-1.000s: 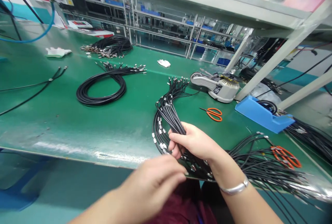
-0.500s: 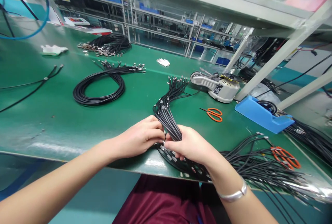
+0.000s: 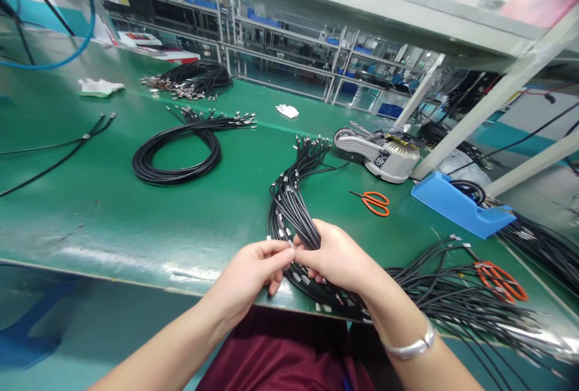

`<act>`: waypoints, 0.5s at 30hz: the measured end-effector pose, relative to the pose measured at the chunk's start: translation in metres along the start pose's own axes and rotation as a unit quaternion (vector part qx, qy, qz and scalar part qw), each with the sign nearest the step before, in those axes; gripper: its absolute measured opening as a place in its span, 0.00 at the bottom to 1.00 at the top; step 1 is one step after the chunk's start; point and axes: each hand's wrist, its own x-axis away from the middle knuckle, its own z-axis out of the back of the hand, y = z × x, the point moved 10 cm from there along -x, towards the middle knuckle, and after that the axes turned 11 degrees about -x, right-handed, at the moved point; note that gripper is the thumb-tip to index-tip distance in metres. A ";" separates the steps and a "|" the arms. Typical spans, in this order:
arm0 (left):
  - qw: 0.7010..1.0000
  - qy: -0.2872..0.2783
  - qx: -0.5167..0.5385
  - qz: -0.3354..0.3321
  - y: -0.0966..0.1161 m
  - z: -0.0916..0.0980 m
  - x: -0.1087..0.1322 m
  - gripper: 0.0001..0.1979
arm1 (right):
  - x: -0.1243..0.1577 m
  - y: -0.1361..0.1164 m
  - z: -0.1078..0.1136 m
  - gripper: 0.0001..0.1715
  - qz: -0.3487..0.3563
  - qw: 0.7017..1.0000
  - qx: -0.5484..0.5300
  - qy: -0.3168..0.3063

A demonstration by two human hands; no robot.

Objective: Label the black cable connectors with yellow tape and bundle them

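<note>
A bundle of black cables (image 3: 296,204) with small white labels and metal ends lies on the green table in front of me. My right hand (image 3: 335,255) is wrapped round the bundle near the table's front edge, its thumb pointing left. My left hand (image 3: 266,264) pinches a small whitish piece at the right thumb tip; it looks like a label on a cable. More labelled cables pass under both hands and fan out into a loose pile (image 3: 452,294) at the right.
A coiled cable bundle (image 3: 176,155) and another cable pile (image 3: 194,79) lie left. Orange-handled scissors (image 3: 375,203), a grey tape dispenser (image 3: 391,158) and a blue holder (image 3: 459,204) stand right. A second orange pair (image 3: 502,282) rests on the pile. White gloves (image 3: 287,111) lie behind.
My left hand has moved down and slightly right, from beside the bundle to the right thumb tip, uncovering labelled cables. My right hand keeps its hold. The view has shifted slightly.
</note>
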 end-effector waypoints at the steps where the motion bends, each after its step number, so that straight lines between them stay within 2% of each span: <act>1: 0.999 -0.014 0.039 0.009 -0.002 -0.006 -0.003 0.15 | 0.000 0.000 0.000 0.07 0.004 1.000 0.002 0.000; 3: 0.997 -0.013 0.078 0.010 0.002 -0.005 -0.012 0.13 | 0.001 -0.001 0.001 0.08 0.012 1.000 0.002 0.000; 7: 0.993 0.029 0.118 0.000 0.024 0.022 -0.040 0.05 | 0.002 0.001 0.000 0.12 0.003 1.000 0.005 0.000; 10: 0.990 0.049 0.133 0.005 0.039 0.036 -0.060 0.07 | 0.003 -0.001 0.002 0.11 0.002 1.000 0.010 0.006; 12: 0.989 0.053 0.138 0.006 0.044 0.038 -0.069 0.08 | 0.003 -0.002 0.003 0.11 0.007 1.000 0.016 0.004; 15: 0.988 0.058 0.143 0.001 0.043 0.034 -0.068 0.09 | 0.002 0.000 0.002 0.05 0.008 1.000 0.024 -0.008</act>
